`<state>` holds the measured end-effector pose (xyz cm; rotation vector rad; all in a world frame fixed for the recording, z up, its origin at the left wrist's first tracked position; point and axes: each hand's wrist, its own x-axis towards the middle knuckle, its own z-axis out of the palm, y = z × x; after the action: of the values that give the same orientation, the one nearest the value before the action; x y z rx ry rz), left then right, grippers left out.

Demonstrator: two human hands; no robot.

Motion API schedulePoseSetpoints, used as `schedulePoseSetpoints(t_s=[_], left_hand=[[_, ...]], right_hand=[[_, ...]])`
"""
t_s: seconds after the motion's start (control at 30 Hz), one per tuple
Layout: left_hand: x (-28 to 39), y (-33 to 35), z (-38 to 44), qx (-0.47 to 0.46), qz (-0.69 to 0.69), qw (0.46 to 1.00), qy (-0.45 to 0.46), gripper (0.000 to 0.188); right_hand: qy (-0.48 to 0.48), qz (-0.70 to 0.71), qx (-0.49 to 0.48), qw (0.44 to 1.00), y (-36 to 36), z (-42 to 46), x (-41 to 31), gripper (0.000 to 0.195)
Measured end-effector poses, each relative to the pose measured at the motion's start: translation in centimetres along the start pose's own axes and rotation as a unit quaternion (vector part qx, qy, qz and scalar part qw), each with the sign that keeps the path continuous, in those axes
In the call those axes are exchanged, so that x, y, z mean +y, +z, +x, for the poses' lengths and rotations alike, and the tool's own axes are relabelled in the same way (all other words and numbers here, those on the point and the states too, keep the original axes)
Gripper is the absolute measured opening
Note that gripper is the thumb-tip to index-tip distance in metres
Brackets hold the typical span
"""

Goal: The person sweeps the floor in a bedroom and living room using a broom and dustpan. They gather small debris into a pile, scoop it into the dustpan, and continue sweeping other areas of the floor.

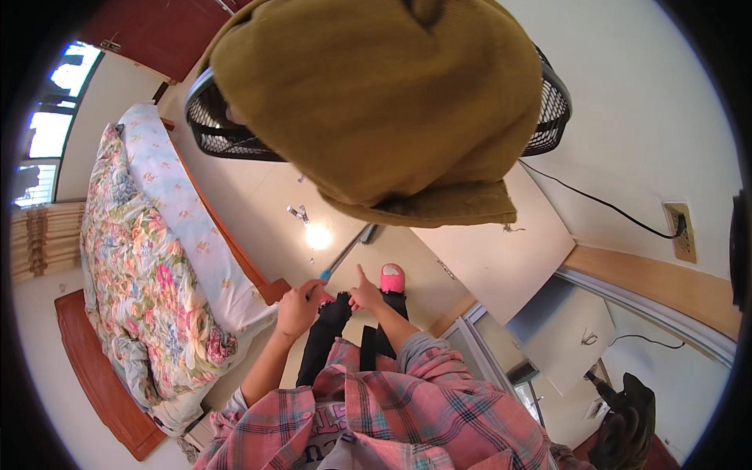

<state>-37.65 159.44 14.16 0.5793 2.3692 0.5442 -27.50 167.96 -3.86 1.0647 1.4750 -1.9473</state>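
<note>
My left hand (299,308) is in front of my body with its fingers bent together. Beside its fingertips is the blue end of a long thin handle (346,252), which runs to a dark brush head (369,234) near the floor. Whether the left fingers grip this handle I cannot tell. To its right, my right hand (366,295) points its index finger forward while the other fingers curl; nothing shows in it. Beyond both hands, a brown cloth (376,106) drapes over a black mesh frame (549,111), hiding most of it.
A bed with a floral quilt (158,282) stands at left. Small objects (298,214) lie on the tiled floor beside a bright reflection. A pale panel (499,252) is at right. A black cord (605,202) reaches a wall socket (680,232). A mirror (564,358) reflects the room.
</note>
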Motion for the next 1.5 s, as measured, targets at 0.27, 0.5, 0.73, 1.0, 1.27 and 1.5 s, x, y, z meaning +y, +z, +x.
schedulePoseSetpoints(t_s=[0.27,0.5,0.73,1.0,1.27,1.5], left_hand=[[0.2,-0.3,-0.9,0.004,-0.034,0.999,-0.003,0.019],[0.0,0.2,-0.9,-0.003,-0.014,1.0,-0.007,0.018],[0.0,-0.8,-0.5,-0.009,-0.014,1.0,-0.024,0.02],[0.3,0.3,-2.4,-0.03,0.063,0.996,0.057,0.032],[-4.0,-4.6,-6.7,-0.146,-0.071,0.982,0.101,0.061],[-15.3,-7.6,-7.6,-0.125,-0.09,0.984,0.086,0.046]], right_hand=[[0.106,0.143,0.336,0.925,-9.7,-0.1,4.8,0.083],[0.149,0.06,0.12,0.98,-11.3,2.3,7.2,0.068],[0.071,0.302,0.076,0.947,3.6,1.2,0.1,0.065],[0.065,0.535,-0.077,0.839,4.1,0.6,-4.5,0.046],[0.044,0.065,0.041,0.996,4.2,-3.2,-0.3,0.009],[0.069,-0.013,0.125,0.99,8.2,-13.9,4.4,0.05]])
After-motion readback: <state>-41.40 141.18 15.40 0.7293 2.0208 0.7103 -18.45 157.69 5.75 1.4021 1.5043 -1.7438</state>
